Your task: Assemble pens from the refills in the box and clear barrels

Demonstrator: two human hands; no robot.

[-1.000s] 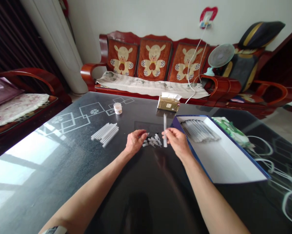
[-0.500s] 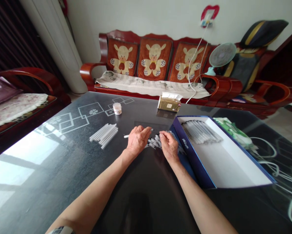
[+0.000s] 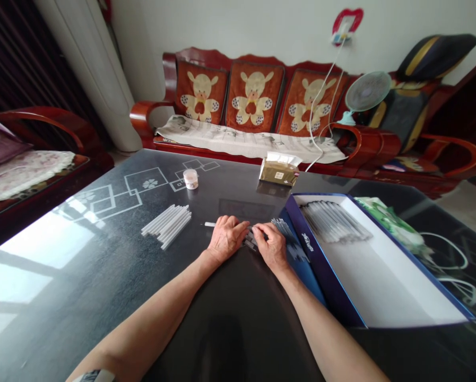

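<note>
Table, glossy black [image 3: 114, 270], pale angular line pattern. Box, rectangular, blue outside, white within [image 3: 397, 286]; pale side script illegible. Bundle, smooth white cylindrical tubes [image 3: 168, 225]. Left hand [image 3: 224, 237], closed on one slim white tube [image 3: 209, 224], end protruding leftward. Right hand [image 3: 272, 248], fingertips gathered; grip cannot be told. Small greyish cylindrical pieces [image 3: 250, 244], between hands, partly hidden.

A glossy black table [image 3: 222, 302] carries slim white tubes [image 3: 166, 225] at left, a small round white tub [image 3: 190, 179] beyond them, small grey-white pieces [image 3: 250, 242] mid-table, a gold tissue box [image 3: 278, 174] at the far side, and a white-lined blue box [image 3: 321, 265] at right.
</note>
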